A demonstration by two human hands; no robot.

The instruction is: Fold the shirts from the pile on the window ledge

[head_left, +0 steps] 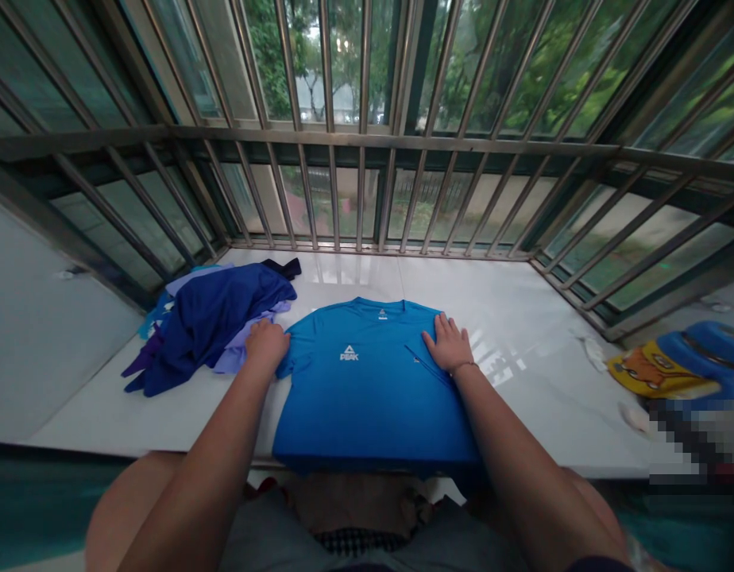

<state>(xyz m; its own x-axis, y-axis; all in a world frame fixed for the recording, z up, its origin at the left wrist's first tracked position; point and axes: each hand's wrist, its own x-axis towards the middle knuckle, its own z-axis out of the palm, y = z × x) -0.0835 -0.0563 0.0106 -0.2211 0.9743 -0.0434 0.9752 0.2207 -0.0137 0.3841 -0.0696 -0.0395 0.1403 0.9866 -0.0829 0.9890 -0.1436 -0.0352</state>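
A blue T-shirt (367, 389) with a white PEAK logo lies front up on the white sill, its neckline toward the window. Its hem hangs over the near edge of the sill. At the left sleeve, my left hand (268, 345) is closed, fingers curled around the sleeve's edge. My right hand (449, 343) rests flat with fingers spread on the shirt's right shoulder, where the sleeve appears folded inward over the chest. A thin band circles the right wrist.
A heap of clothes (218, 318), mostly dark blue with purple and teal pieces, lies left of the shirt. Metal bars (367, 143) stand along the window behind the white sill (522, 318). A yellow and blue container (670, 365) is at the far right.
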